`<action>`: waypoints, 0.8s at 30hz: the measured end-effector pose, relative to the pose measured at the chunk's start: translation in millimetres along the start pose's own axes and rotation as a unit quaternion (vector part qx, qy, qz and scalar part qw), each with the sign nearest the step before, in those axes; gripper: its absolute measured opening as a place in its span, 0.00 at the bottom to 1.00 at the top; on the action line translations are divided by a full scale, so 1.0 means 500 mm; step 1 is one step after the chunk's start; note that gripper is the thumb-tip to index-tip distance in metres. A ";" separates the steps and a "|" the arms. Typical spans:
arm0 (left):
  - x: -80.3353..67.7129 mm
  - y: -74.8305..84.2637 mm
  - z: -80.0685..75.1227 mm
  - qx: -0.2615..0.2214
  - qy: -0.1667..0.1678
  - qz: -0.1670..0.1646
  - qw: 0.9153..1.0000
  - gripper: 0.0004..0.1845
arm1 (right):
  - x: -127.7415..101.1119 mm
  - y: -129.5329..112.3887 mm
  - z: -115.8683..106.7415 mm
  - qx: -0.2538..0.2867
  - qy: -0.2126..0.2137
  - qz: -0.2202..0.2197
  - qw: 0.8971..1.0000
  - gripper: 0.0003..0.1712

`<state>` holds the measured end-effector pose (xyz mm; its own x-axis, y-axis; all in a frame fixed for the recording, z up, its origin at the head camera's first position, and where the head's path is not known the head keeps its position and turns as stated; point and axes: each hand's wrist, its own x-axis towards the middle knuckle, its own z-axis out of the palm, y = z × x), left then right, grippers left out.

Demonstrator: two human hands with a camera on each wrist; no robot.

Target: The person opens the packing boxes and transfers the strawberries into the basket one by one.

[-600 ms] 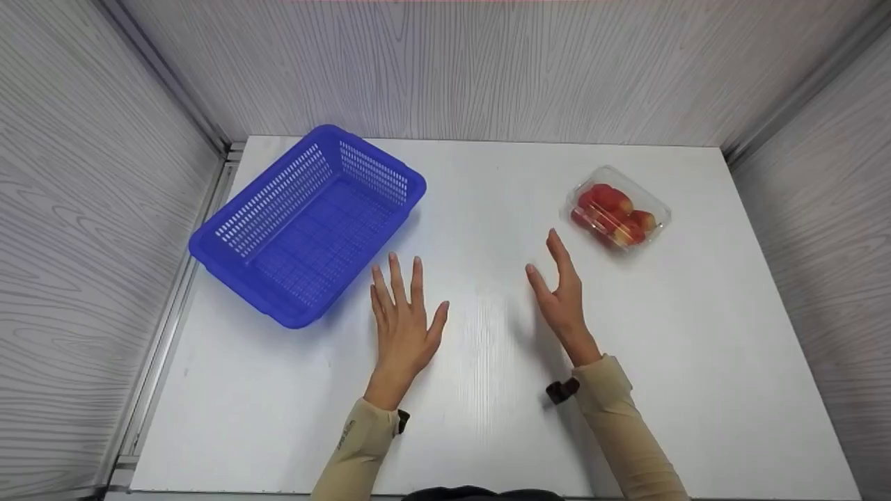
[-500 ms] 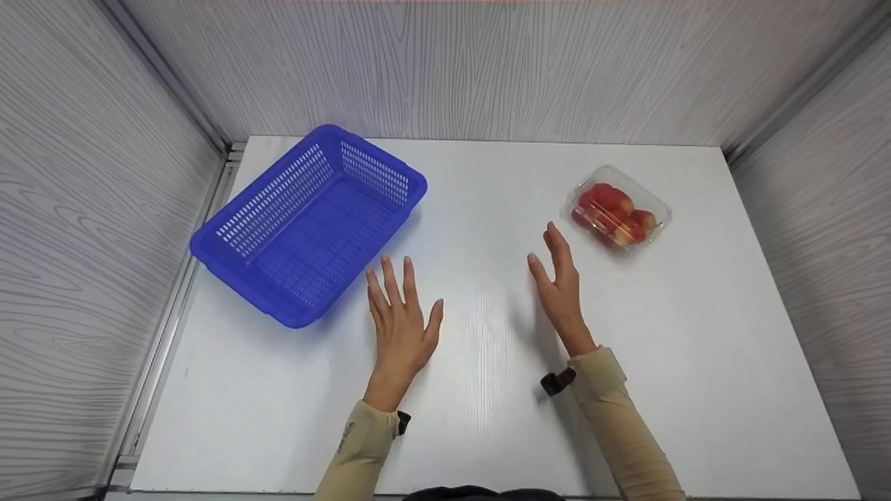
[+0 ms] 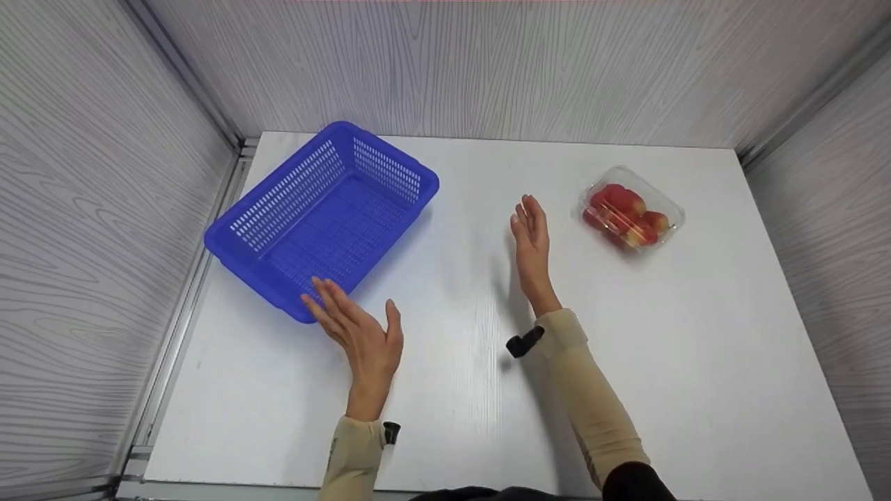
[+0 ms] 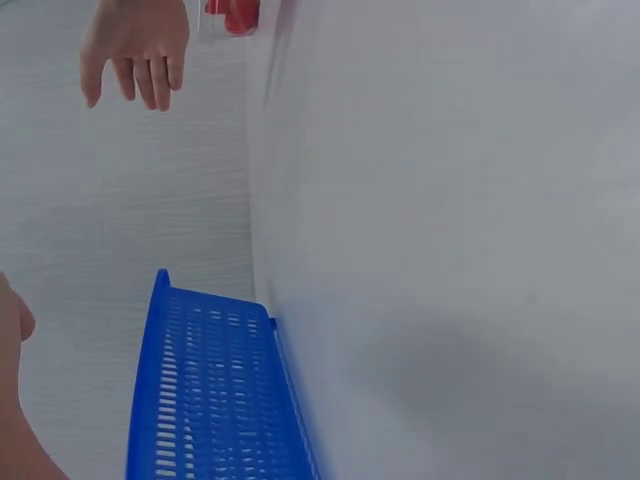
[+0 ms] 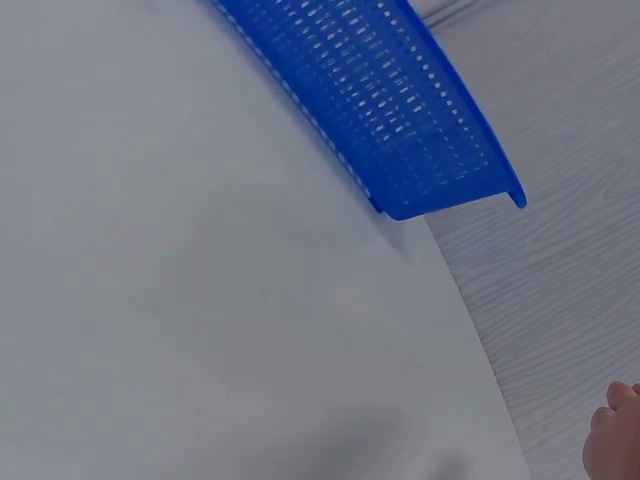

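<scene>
A blue plastic basket [image 3: 257, 198] with slotted walls stands at the left of the table, nothing in it. My left hand [image 3: 362, 341] is raised by its near corner, fingers extended and thumb apart; its fingertips overlap the basket rim in the head view. My right hand [image 3: 532, 250] hovers over the middle of the table, fingers extended, holding nothing. To its right lies a clear plastic box [image 3: 665, 198] with several red and yellow fruits [image 3: 626, 212] inside. The left wrist view shows the basket wall [image 4: 215, 390] and the right hand [image 4: 140, 50]; the right wrist view shows the basket [image 5: 400, 120].
The white table [image 3: 710, 362] is enclosed by wood-grain panels at the back [image 3: 473, 69], left [image 3: 83, 243] and right [image 3: 835, 174]. A metal rail [image 3: 174, 334] runs along its left edge.
My left hand has moved left toward the basket's near corner and turned. The right hand has moved left and forward, away from the clear box. The head view has shifted slightly.
</scene>
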<state>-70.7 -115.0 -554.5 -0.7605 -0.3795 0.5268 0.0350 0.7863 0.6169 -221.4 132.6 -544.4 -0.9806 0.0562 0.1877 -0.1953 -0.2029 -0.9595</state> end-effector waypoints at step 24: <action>0.011 -0.072 -0.045 -0.433 0.059 -0.302 0.847 0.38 | 0.142 0.074 0.239 -0.026 -0.083 0.223 0.971 0.43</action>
<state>-61.6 -156.2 -560.4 -0.7414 -0.6709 -0.0150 0.1632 -0.2020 0.9657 -300.1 12.0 -541.5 -0.9572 -0.1849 -0.2225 0.2467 -0.1203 -0.9616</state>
